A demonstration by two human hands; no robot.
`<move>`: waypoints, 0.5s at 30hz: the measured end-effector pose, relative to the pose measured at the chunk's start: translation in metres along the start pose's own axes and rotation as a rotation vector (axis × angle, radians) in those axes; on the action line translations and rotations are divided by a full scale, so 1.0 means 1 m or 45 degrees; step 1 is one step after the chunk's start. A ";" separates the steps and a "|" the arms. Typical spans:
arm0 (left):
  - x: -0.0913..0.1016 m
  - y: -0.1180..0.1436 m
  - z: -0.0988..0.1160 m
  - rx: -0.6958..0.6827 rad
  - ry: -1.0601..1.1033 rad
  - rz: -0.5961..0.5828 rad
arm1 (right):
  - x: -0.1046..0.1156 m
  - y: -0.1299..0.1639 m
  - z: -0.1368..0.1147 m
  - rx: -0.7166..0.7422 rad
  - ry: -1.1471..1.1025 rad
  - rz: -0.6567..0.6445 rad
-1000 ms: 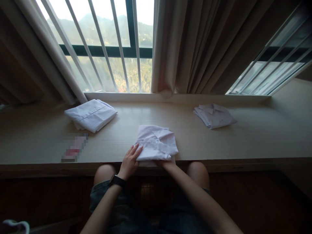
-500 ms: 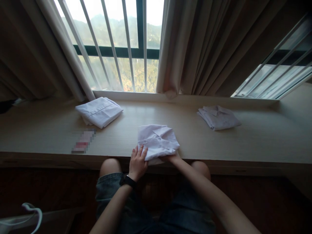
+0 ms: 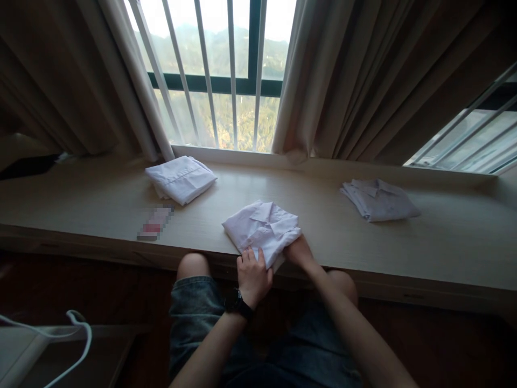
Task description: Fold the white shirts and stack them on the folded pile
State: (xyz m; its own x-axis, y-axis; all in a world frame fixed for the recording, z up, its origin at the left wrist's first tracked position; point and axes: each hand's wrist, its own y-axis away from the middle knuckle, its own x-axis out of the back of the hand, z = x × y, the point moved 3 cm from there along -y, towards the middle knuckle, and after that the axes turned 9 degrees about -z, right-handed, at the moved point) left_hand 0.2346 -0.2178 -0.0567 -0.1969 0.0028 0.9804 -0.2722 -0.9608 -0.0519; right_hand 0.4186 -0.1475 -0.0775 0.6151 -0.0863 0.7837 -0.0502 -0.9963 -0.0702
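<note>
A folded white shirt lies at the front edge of the table, its collar and button front facing up and turned at a slant. My left hand rests on its near edge, fingers stretched over the cloth. It wears a dark watch at the wrist. At the shirt's right side, my right hand holds the edge, with its fingertips hidden under the fabric. Another folded white shirt sits at the back left. A third folded shirt, collar up, lies at the back right.
A blurred-out flat object lies on the pale table near its left front edge. Behind are a barred window and curtains. A white hanger-like hook shows low at the left. My knees are against the table front.
The middle shirt has turned anticlockwise on the table. My left hand has moved right along with its near edge, and my right hand stays at its right side. The view has shifted left.
</note>
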 end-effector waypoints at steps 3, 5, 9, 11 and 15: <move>-0.001 0.008 0.016 -0.120 0.067 -0.025 | -0.006 0.043 0.019 -0.093 -0.158 0.160; -0.001 0.013 0.027 -0.298 0.164 -0.065 | -0.008 0.061 0.028 -0.234 -0.266 0.284; 0.012 -0.004 0.015 -0.486 0.407 0.021 | 0.001 0.061 0.036 -0.360 -0.218 0.310; 0.021 -0.028 -0.013 -0.315 0.448 0.197 | 0.008 0.054 0.041 -0.405 -0.224 0.301; 0.024 -0.074 -0.066 -0.115 0.389 0.364 | 0.010 0.056 0.048 -0.546 -0.392 0.371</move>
State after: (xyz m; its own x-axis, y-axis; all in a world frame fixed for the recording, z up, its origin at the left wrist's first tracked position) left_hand 0.1883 -0.1286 -0.0421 -0.5424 -0.1651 0.8237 -0.2452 -0.9067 -0.3432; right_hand 0.4596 -0.2040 -0.1028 0.7243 -0.4149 0.5506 -0.5246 -0.8499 0.0497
